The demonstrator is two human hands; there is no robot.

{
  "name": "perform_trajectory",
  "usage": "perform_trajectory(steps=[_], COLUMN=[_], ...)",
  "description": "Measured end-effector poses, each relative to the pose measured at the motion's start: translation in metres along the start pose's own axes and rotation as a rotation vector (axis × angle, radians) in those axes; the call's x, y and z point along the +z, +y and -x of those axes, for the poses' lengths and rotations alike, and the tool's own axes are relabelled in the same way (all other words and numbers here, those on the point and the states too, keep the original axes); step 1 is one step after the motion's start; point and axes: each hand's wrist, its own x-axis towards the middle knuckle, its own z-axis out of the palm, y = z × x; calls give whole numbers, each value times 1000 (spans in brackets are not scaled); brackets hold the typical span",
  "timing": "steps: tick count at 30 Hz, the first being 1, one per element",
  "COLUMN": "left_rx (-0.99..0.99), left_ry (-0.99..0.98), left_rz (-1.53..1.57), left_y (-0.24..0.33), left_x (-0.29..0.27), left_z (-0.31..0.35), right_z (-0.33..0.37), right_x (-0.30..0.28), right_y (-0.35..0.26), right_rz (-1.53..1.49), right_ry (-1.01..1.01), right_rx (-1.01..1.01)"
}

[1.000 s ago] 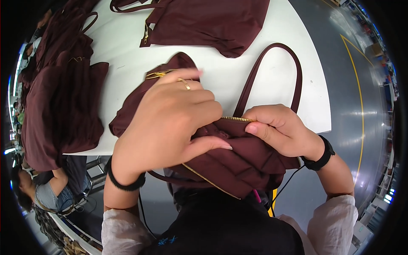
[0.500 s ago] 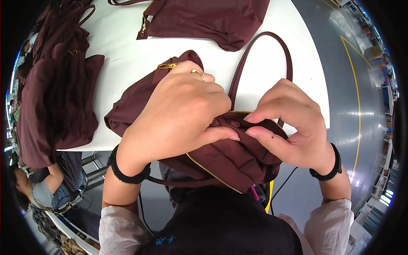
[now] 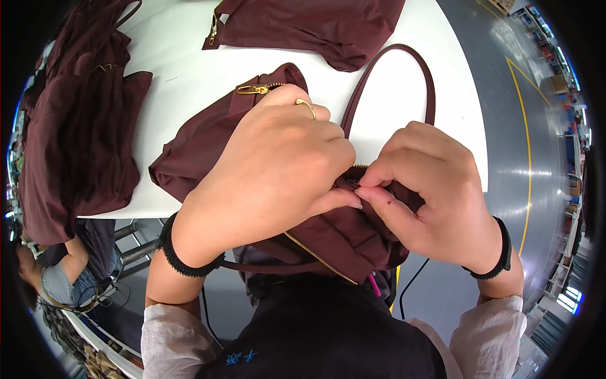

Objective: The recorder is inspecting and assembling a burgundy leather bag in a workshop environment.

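Observation:
A dark maroon handbag lies across the table's near edge and my lap, its gold-zippered mouth spread toward me. My left hand is closed over the upper side of the bag, fingers curled out of sight and thumb pointing into the mouth. Thumb and index finger of my right hand meet in a pinch at the mouth, beside the left thumb. What the pinch holds is too small to make out. A gold zipper pull shows beyond my left knuckles. One strap arches up on the table.
Another maroon bag lies at the far side of the white table. More maroon bags are heaped along the left edge. Lower left, another person sits near a metal-framed stool. Grey floor with yellow lines runs along the right.
My right thumb and index finger, apart before, have come together and moved left into the bag's mouth, close to my left thumb. My left hand has shifted slightly right.

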Motion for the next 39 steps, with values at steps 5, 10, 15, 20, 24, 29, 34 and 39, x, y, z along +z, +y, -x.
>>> perform_trajectory(steps=[5,10,15,20,24,29,34,39], left_rx=[-9,13,7,9,9,15,18,21], left_ry=[25,58,64,61,61,72,104,121], left_rz=[-26,-31,-32,-47,-51,-58,-56,-71], left_y=[0,2,4,2,1,3,5,6], left_x=[1,5,6,5,4,5,7,9], left_z=[2,0,2,4,4,4,4,4], right_z=[-5,-1,1,10,15,15,11,11], right_x=[4,11,10,1,-4,4,10,10], right_y=[1,4,2,4,6,5,7,-1], right_rz=[-12,-131,-135,-185,-249,-223,-100,24], right_ry=[-49,-57,-102,-76,-72,12,39,58], right_rx=[98,206,225,233,258,179,35,37])
